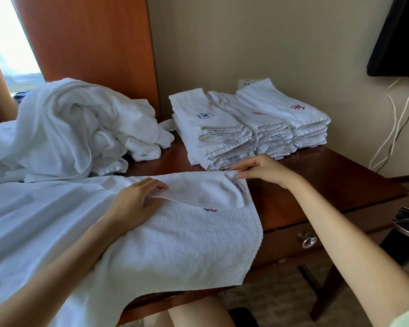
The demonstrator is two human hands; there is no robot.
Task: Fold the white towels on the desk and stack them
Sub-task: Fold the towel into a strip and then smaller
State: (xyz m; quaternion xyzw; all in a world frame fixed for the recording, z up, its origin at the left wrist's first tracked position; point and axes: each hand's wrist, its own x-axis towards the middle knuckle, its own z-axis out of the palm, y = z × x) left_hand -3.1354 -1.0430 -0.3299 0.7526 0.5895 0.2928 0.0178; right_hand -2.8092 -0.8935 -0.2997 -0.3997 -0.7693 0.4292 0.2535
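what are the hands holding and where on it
Both hold the towel: the left hand grips the near edge of its folded flap, and the right hand pinches the flap's far right corner.

A black television (pixel 397 36) hangs on the wall (pixel 269 43) — white cables (pixel 394 112) dangling beneath it.

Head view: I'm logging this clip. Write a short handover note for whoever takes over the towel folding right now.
Hands: the left grip holds the folded-over edge of the white terry towel, which is spread on the brown wooden desk. The right grip pinches that flap's far corner.
Done: three stacks of folded white towels stand at the desk's back right. A fold is begun on the current towel.
Left: finish folding this towel and stack it. Then work through the crumpled pile of unfolded white towels at the back left.
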